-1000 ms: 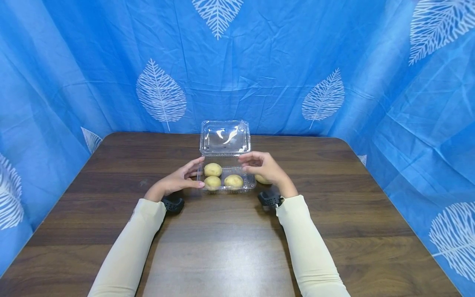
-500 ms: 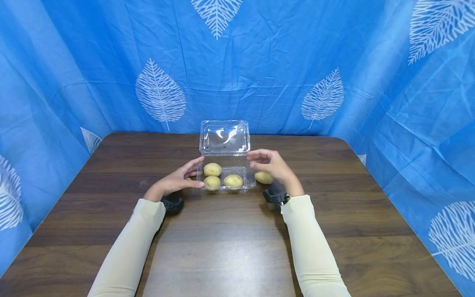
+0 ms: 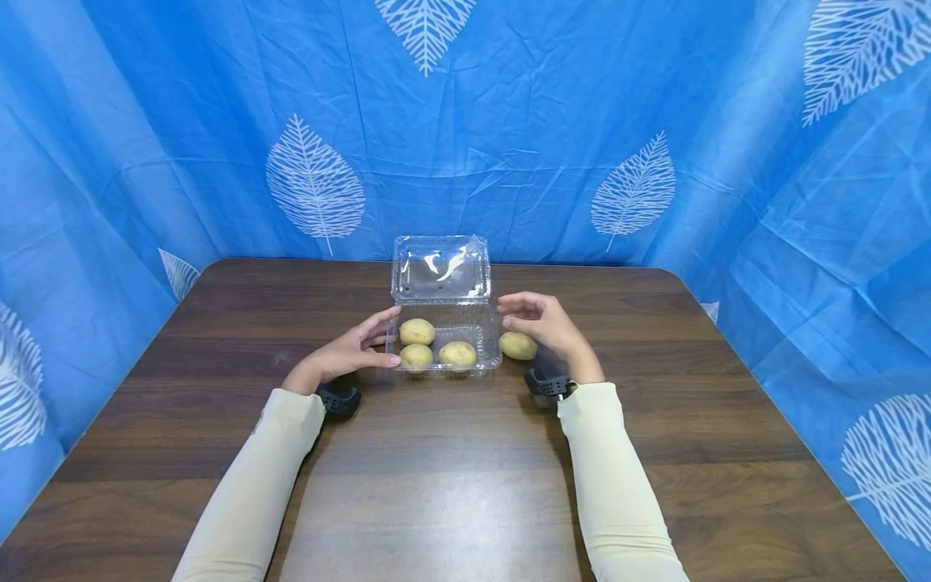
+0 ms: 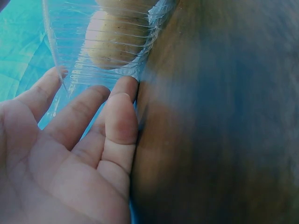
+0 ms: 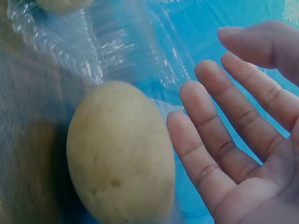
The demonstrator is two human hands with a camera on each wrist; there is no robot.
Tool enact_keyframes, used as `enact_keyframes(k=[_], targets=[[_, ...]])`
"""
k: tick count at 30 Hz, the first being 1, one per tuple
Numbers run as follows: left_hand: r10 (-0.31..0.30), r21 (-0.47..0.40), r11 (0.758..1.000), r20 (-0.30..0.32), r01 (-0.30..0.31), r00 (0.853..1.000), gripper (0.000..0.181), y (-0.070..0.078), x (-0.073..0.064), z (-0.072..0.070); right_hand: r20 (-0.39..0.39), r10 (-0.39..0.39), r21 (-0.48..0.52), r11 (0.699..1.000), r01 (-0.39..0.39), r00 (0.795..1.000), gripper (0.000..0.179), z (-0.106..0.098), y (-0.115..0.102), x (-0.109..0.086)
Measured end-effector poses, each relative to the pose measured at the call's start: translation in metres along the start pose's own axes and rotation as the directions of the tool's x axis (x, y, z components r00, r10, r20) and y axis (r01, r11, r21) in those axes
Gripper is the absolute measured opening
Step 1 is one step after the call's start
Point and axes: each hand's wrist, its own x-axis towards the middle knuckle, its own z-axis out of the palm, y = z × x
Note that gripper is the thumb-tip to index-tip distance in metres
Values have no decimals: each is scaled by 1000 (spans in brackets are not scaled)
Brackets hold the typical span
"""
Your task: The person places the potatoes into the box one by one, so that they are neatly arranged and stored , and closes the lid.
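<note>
A clear plastic clamshell container (image 3: pixel 489 364) stands on the table with its lid (image 3: pixel 440 271) raised behind it. Inside lie three yellow potatoes: one at the back left (image 3: pixel 417 331), one at the front left (image 3: pixel 416 356), one toward the front right (image 3: pixel 457 354). My left hand (image 3: pixel 342 356) rests at the container's left end, relaxed fingers against its ribbed side and rim, thumb near the front corner. Just outside the right end, another potato (image 5: pixel 121 154) lies on the table. My right hand (image 3: pixel 545 323) hovers close over it, fingers spread and holding nothing.
The brown wooden table (image 3: pixel 436 485) reaches back to a blue curtain (image 3: pixel 494 121) with white leaf prints, which also hangs along both sides. A black wrist mount (image 3: pixel 547 383) sits under the right wrist, with a similar one (image 3: pixel 340 401) under the left.
My right hand has moved right, from over the container's right end to above the loose potato, which now shows whole. The left hand and the container have stayed in place.
</note>
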Motion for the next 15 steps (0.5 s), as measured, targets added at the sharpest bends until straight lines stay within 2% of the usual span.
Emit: enact_keyframes(k=[8, 15], targets=[[-2, 15, 1000, -5, 2, 1000, 101, 0, 0, 0, -13, 47, 15, 999, -47, 999, 43, -4, 8, -2], [-2, 21, 1000, -3, 2, 1000, 102, -1, -1, 0, -2, 138, -48, 989, -138, 990, 41, -8, 19, -4]])
